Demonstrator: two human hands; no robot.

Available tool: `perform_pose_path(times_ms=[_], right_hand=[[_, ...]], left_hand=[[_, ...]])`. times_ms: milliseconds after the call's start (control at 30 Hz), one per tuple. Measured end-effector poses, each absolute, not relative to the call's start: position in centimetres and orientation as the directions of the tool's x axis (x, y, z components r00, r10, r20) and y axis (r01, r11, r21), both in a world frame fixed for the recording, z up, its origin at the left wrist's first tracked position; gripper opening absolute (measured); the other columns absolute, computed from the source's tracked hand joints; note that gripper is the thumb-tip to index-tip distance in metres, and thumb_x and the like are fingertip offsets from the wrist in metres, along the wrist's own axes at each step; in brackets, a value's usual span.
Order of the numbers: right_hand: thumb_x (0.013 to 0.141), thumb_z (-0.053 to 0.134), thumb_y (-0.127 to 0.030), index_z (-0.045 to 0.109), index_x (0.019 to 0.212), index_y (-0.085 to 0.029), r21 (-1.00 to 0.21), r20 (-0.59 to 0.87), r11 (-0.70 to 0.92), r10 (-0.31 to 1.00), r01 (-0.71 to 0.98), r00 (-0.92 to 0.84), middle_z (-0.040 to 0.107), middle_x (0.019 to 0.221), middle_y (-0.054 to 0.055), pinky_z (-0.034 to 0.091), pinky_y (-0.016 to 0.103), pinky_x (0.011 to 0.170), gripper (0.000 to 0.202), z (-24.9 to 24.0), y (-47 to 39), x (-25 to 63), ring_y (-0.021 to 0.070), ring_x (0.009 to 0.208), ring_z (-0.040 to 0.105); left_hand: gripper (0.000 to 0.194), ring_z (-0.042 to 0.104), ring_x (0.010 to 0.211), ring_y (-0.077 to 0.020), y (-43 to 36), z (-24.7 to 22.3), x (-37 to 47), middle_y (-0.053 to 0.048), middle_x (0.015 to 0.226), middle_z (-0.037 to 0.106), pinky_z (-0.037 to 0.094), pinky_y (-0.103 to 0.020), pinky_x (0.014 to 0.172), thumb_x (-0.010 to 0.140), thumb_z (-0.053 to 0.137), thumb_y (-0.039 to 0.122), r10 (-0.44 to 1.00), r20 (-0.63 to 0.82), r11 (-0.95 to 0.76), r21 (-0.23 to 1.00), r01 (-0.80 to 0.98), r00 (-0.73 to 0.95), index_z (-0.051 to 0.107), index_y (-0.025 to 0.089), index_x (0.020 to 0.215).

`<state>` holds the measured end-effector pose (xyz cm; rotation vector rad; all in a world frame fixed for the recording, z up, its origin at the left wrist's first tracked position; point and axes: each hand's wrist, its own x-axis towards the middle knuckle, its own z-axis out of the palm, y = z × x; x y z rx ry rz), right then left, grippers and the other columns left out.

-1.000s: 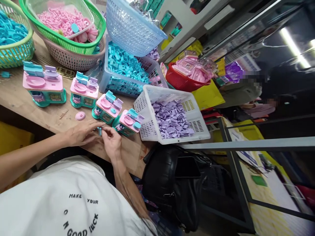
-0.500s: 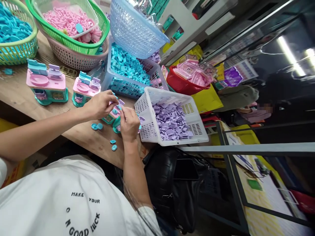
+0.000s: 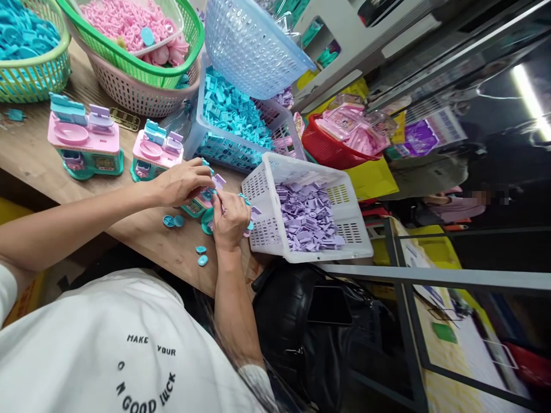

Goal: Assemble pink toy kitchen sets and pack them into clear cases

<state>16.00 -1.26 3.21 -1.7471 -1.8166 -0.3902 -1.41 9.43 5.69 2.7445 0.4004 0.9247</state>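
Observation:
My left hand [image 3: 185,182] reaches over a toy counter on the wooden table [image 3: 146,241], its fingers curled together at the toy's top. Beside it, my right hand [image 3: 231,221] pinches at the same spot; what lies between the fingertips is too small to name. Two pink-and-teal toy counters, a larger-looking one [image 3: 86,140] and another [image 3: 155,150], stand upright to the left. Other toys are partly hidden behind my hands. Blue round pieces [image 3: 173,221] and two small blue oval pieces [image 3: 201,260] lie near the table's front edge.
A white basket [image 3: 318,255] of lilac parts stands right of my hands. Behind are a bluish crate [image 3: 232,158] of blue parts, a green basket [image 3: 189,51] and a red basket [image 3: 327,150]. A black bag [image 3: 284,310] sits below the table's right end.
The view has shifted slightly, so the table's contents appear a little further right. My hands stay together at the toy, with slightly changed finger positions.

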Motion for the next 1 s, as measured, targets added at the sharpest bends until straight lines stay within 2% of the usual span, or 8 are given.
perform_pose_path(times_ms=[267, 500, 700, 800, 900, 1000], right_hand=[[0.106, 0.052, -0.036, 0.076, 0.104, -0.021, -0.155, 0.65, 0.105, 0.759, 0.982, 0.021, 0.075, 0.097, 0.008, 0.038, 0.034, 0.083, 0.028, 2.9, -1.1, 15.7, 0.0201, 0.089, 0.062], [0.104, 0.054, -0.033, 0.076, 0.105, -0.024, -0.021, 0.665, 0.18, 0.737, 0.983, -0.12, 0.078, 0.101, 0.006, 0.037, 0.035, 0.084, 0.024, 3.7, -2.0, 16.1, 0.0196, 0.092, 0.065], [0.104, 0.055, -0.028, 0.076, 0.107, -0.026, -0.071, 0.588, 0.187, 0.801, 0.98, -0.111, 0.08, 0.108, 0.006, 0.033, 0.038, 0.09, 0.021, 4.6, -2.4, 15.7, 0.02, 0.098, 0.064], [0.104, 0.055, -0.029, 0.076, 0.109, -0.026, -0.108, 0.572, 0.16, 0.818, 0.981, -0.07, 0.079, 0.111, 0.006, 0.032, 0.041, 0.094, 0.022, 4.4, -2.4, 15.5, 0.022, 0.103, 0.063], [0.104, 0.054, -0.03, 0.076, 0.112, -0.027, -0.173, 0.558, 0.109, 0.83, 0.979, 0.006, 0.078, 0.113, 0.007, 0.032, 0.044, 0.099, 0.024, 4.1, -2.4, 15.1, 0.0242, 0.11, 0.062], [0.103, 0.056, -0.03, 0.075, 0.116, -0.026, -0.202, 0.542, 0.085, 0.839, 0.976, 0.039, 0.075, 0.117, 0.008, 0.031, 0.049, 0.104, 0.023, 4.4, -3.0, 14.0, 0.0277, 0.121, 0.057]], left_hand=[[0.03, 0.059, 0.089, -0.0228, 9.5, 5.5, -1.6, -0.012, 0.101, 0.069, 0.05, -0.036, 0.079, 0.096, 0.046, 0.016, 0.348, 0.565, -0.925, 0.339, 0.174, 0.748, 0.073, 0.018, 0.11], [0.031, 0.058, 0.091, -0.0232, 9.5, 5.5, -1.9, -0.012, 0.108, 0.072, 0.05, -0.037, 0.081, 0.093, 0.046, 0.015, 0.306, 0.562, -0.935, 0.33, 0.131, 0.769, 0.073, 0.018, 0.109], [0.031, 0.062, 0.097, -0.0226, 9.7, 4.7, -1.9, -0.008, 0.111, 0.074, 0.049, -0.04, 0.09, 0.097, 0.041, 0.02, 0.285, 0.511, -0.939, 0.317, 0.131, 0.811, 0.071, 0.021, 0.104], [0.024, 0.062, 0.103, -0.0252, 9.4, 4.2, -1.7, -0.006, 0.114, 0.074, 0.046, -0.042, 0.09, 0.094, 0.048, 0.021, 0.292, 0.51, -0.949, 0.261, 0.179, 0.809, 0.071, 0.021, 0.102], [0.018, 0.06, 0.107, -0.0293, 9.0, 4.2, -1.5, -0.006, 0.112, 0.076, 0.044, -0.044, 0.085, 0.088, 0.056, 0.019, 0.289, 0.538, -0.957, 0.146, 0.25, 0.792, 0.07, 0.019, 0.099], [0.023, 0.058, 0.115, -0.0313, 8.2, 4.4, -2.3, -0.008, 0.117, 0.075, 0.043, -0.045, 0.087, 0.086, 0.06, 0.016, 0.255, 0.558, -0.962, 0.064, 0.265, 0.79, 0.07, 0.018, 0.107]])
